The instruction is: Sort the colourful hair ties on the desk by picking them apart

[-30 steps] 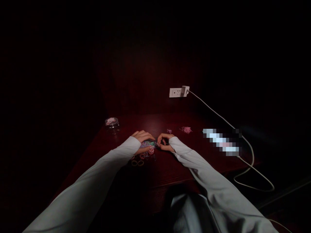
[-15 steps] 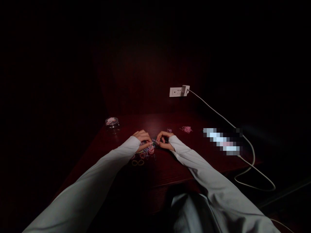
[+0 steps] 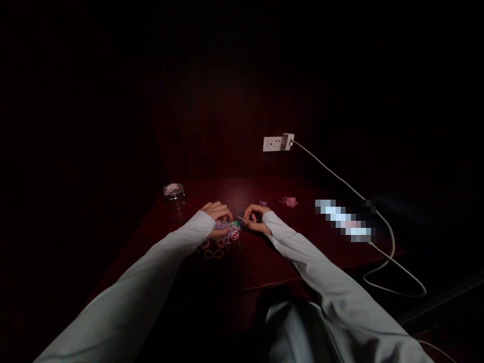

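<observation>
Leftward, a clear jar (image 3: 174, 194) stands on the dark red table (image 3: 260, 264). Next, the left hand (image 3: 217, 212), loosely spread, curves over a pile of coloured bands (image 3: 235, 234). Beside this pile, the right hand (image 3: 260, 226) pinches a thin band (image 3: 241, 219); farther right lies a pink heap (image 3: 290, 202).

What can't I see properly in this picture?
All in the head view:
Some bands: hidden by the left hand.
What the right hand holds, if anything: too small and dark.
The glowing thing: blurred by blocks.
The left sleeve: cut off by the bottom edge.
</observation>
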### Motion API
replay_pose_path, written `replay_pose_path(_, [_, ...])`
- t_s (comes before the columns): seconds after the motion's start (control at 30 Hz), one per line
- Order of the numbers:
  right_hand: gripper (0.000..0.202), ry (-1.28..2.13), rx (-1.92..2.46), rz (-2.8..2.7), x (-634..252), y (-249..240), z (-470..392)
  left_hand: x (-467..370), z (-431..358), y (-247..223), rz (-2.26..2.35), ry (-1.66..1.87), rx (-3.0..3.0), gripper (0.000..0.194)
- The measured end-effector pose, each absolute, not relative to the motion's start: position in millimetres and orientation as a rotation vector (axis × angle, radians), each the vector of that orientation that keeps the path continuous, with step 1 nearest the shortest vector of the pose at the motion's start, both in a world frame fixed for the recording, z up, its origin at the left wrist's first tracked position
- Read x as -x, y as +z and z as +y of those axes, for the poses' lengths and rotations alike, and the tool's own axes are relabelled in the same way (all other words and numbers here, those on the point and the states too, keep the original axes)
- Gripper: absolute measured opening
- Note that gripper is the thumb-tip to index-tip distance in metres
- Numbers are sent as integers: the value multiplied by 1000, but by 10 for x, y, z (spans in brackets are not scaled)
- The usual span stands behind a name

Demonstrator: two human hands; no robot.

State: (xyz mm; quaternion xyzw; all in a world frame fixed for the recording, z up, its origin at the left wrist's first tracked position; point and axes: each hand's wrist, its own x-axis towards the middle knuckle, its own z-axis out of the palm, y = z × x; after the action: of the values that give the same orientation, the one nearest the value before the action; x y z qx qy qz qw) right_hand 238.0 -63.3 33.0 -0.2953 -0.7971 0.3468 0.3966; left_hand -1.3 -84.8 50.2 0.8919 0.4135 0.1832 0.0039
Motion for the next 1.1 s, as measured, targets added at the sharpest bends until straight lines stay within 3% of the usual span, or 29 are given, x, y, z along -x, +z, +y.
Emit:
replay_pose_path(0.17, [10, 876, 747, -2029, -2376, 347, -642, -37, -842, 429, 1266, 673, -2717, 31])
replay_pose_path(0.4, [14, 885, 709, -2044, -2344, 318, -632, -93, -774, 305, 1323, 731, -2711, 24])
replay_pose_path(0.77, [10, 874, 694, -2059, -2183, 268, -632, -74, -698, 231, 1340, 662, -2780, 31])
replay_pose_path(1.1, [26, 1019, 744, -1946, -2194, 194, -518, -76, -647, 180, 1340, 775, -2702, 29])
